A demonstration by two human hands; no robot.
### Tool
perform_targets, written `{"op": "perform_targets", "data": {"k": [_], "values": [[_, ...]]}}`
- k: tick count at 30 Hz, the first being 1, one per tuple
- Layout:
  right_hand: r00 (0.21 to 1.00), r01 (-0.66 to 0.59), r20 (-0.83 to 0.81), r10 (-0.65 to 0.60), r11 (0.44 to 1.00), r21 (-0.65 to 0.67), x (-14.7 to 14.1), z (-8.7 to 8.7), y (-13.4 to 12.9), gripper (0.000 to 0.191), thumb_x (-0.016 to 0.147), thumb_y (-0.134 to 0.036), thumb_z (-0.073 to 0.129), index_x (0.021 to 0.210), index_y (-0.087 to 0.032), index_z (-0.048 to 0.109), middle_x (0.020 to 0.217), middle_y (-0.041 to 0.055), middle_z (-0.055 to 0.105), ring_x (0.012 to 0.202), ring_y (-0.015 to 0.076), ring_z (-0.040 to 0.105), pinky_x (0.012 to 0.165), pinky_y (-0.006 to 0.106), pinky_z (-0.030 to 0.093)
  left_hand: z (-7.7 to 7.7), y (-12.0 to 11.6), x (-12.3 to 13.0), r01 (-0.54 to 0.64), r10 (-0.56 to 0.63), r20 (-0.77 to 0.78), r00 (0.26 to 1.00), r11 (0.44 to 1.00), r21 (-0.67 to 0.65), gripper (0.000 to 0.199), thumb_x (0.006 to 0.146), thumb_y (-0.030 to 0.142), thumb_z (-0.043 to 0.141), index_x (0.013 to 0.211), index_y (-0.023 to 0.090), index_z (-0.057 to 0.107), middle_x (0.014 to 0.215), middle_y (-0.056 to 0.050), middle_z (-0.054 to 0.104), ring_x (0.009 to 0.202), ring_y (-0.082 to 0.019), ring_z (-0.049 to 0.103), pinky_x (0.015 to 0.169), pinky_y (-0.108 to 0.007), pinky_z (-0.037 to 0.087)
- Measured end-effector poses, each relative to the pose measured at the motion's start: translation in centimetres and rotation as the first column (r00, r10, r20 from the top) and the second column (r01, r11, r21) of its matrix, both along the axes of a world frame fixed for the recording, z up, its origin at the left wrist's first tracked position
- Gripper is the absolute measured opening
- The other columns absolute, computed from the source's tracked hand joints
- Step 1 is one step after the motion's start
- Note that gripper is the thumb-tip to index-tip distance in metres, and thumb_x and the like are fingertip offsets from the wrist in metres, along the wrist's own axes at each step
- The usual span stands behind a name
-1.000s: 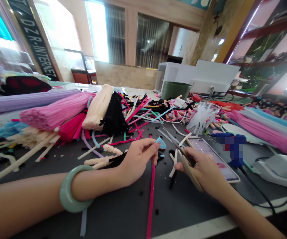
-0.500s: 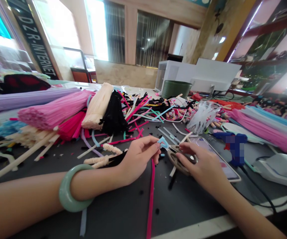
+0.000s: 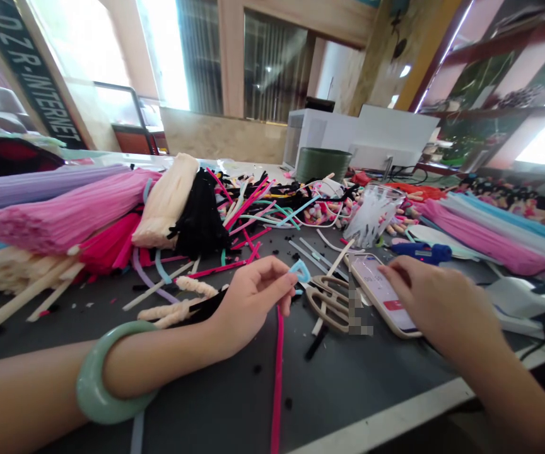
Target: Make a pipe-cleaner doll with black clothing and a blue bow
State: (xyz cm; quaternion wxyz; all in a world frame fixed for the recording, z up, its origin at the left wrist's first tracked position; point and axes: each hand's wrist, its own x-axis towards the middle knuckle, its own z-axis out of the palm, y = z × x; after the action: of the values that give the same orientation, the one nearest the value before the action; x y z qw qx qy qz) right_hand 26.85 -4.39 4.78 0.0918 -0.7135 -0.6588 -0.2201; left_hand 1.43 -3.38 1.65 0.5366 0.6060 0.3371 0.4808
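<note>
My left hand (image 3: 260, 296) pinches a small light blue pipe cleaner (image 3: 301, 271), bent into a closed loop, between thumb and fingertips. Just right of it, the scissors (image 3: 330, 301) lie on the dark table with nothing in their handles. My right hand (image 3: 443, 309) hovers by the right edge of a phone (image 3: 380, 290), fingers curled together; whether anything is in them is hidden. Behind that hand lies a blue glue gun (image 3: 426, 252), its grip covered from view. A magenta pipe cleaner (image 3: 277, 384) runs below my left hand toward the table's front.
Bundles of pink (image 3: 64, 211), cream (image 3: 166, 202) and black pipe cleaners (image 3: 202, 221) lie at left. A clear cup of glue sticks (image 3: 374, 214) stands behind the phone, with a green pot (image 3: 323, 165) farther back. Cables and a white adapter (image 3: 518, 297) sit at right.
My right hand has let go of the scissors and moved right, over the phone's edge toward the glue gun. The blue loop stays in my left hand. The view has shifted slightly right.
</note>
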Motion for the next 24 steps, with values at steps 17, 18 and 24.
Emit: {"op": "perform_targets", "data": {"k": [17,18,24], "values": [[0.949,0.153,-0.227,-0.219,0.949,-0.275,10.0,0.4,5.6,0.054,0.074,-0.056,0.06,0.036,-0.019,0.05,0.045,0.0106,0.054,0.039,0.014,0.044,0.051,0.035,0.035,0.0,-0.1,0.2,0.003,0.001,0.093,0.996,0.999,-0.038,0.015,0.084,0.026,0.061,0.083,0.015,0.052,0.069,0.003,0.06,0.052,-0.006,0.055,0.059,-0.022,0.043],[0.946,0.147,-0.242,-0.216,0.95,-0.275,9.9,0.5,5.6,0.054,0.073,-0.057,0.06,0.036,-0.019,0.052,0.045,0.0108,0.054,0.04,0.0145,0.046,0.052,0.035,0.035,0.0,-0.1,0.2,-0.006,0.008,0.082,0.997,0.999,-0.034,0.014,0.084,0.026,0.062,0.084,0.015,0.053,0.067,0.003,0.059,0.053,-0.006,0.054,0.059,-0.022,0.043],[0.92,0.129,-0.326,-0.217,0.954,-0.269,10.4,1.3,5.0,0.049,0.072,-0.051,0.064,0.039,-0.016,0.059,0.046,0.0119,0.059,0.041,0.0156,0.05,0.054,0.037,0.036,0.2,-0.2,0.2,-0.021,0.021,0.033,0.999,1.0,-0.018,0.018,0.082,0.029,0.063,0.089,0.013,0.061,0.057,0.003,0.055,0.054,-0.008,0.052,0.058,-0.022,0.043]]}}
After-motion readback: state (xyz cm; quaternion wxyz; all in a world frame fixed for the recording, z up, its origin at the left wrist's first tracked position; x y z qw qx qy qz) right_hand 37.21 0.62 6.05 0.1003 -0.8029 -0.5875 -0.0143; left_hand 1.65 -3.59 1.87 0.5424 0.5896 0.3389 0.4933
